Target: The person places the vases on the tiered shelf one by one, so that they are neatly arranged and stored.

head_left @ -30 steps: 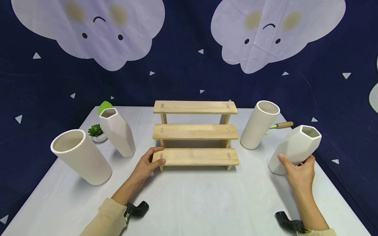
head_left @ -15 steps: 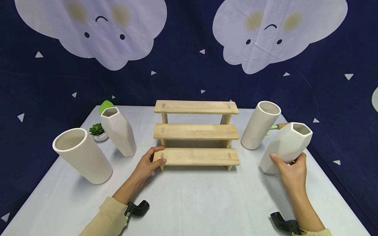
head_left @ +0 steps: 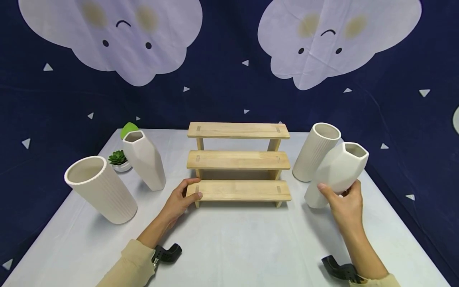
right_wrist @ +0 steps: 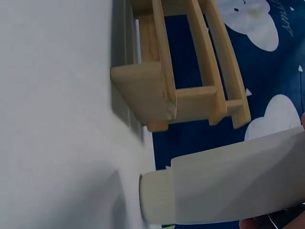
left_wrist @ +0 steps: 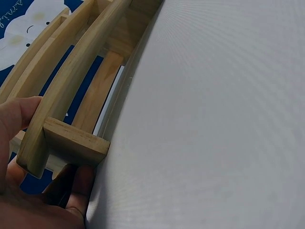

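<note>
While the right hand (head_left: 345,202) wraps its fingers round a faceted white vase (head_left: 337,173) at the right of the frame, the vase tilts with its base low over the counter (head_left: 233,247), lifted or nearly so. At lower centre, the left hand (head_left: 179,201) grips the left end of the wooden step shelf (head_left: 238,159), seemingly to steady it. Beside the held vase stands a ribbed vase (head_left: 314,151); two more vases (head_left: 100,189) and a small plant (head_left: 117,158) stand at left.

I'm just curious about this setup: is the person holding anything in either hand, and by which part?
The right hand grips a faceted white vase around its upper body, below the rim. The left hand holds the left end of the wooden stepped shelf's lowest step.
</note>
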{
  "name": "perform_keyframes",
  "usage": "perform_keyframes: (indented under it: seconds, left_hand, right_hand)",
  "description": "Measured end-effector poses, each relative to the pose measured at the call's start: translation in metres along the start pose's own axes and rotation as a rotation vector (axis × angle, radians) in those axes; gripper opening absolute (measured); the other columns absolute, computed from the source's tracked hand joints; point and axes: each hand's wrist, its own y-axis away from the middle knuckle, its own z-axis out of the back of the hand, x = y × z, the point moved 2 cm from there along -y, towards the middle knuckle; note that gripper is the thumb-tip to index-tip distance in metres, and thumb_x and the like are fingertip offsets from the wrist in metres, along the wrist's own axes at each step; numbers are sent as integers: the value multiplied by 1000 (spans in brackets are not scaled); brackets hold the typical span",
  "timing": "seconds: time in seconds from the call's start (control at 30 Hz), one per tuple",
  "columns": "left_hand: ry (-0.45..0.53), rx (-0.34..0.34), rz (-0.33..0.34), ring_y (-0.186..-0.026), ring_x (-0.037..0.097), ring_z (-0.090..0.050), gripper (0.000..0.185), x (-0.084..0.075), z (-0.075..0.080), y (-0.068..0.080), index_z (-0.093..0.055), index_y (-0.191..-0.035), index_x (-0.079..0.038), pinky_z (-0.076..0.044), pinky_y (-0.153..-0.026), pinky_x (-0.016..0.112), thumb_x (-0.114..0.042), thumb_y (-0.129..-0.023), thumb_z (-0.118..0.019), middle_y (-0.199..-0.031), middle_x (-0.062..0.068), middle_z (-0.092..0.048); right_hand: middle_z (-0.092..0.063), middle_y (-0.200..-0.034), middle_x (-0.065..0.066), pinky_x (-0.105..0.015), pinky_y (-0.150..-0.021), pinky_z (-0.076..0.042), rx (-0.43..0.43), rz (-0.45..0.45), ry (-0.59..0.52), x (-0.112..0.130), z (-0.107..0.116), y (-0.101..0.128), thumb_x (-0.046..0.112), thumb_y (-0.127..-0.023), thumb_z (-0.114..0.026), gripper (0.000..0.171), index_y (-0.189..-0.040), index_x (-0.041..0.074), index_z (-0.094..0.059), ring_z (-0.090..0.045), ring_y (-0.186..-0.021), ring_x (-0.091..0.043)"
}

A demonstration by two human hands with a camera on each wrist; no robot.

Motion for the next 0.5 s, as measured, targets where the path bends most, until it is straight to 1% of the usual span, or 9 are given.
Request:
perform_keyframes:
  seconds: [0.3, 0.5]
  left_hand:
    - [-4, -4, 1, -117, 18, -43, 53, 0, 0, 0, -46, -134, -14, -39, -90, 16, -18, -86, -68, -136, 12, -45]
    - [-6, -4, 7, -119, 20, -43, 53, 0, 0, 1, -46, -134, -15, -39, -91, 17, -19, -86, -68, -137, 11, -45]
  right_hand:
    - [-50, -105, 15, -12, -75, -37, 44, 48, -89, 12, -11, 6, 14, -76, -77, 61, -127, 15, -42, -49, -91, -2]
    - [-52, -108, 11, -10, -76, -41, 73, 71, -168, 21, -19, 10, 8, -75, -77, 64, -129, 13, -42, -53, -95, -4]
